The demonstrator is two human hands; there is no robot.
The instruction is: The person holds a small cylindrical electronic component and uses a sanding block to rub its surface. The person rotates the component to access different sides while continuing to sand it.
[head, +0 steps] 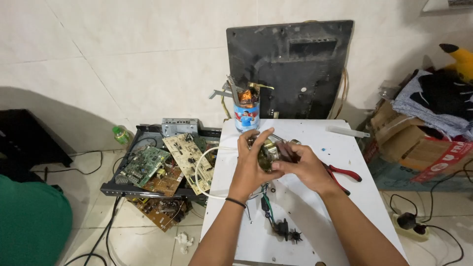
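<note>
Two hands grip a small metal motor part [268, 153] above the white table [305, 197]: our left hand [252, 156] wraps its near side, our right hand [306, 166] clasps the other. Just beside the right hand lie red-handled pliers [345, 173]; behind stands a tin of tools [246, 114]. Circuit boards [167, 165] pile up left.

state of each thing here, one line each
small motor: held above the table by both hands
left hand: gripping the motor
right hand: gripping the motor
red pliers: lying on white table
can: upright, stuffed with tools
circuit boards: piled loose
</note>
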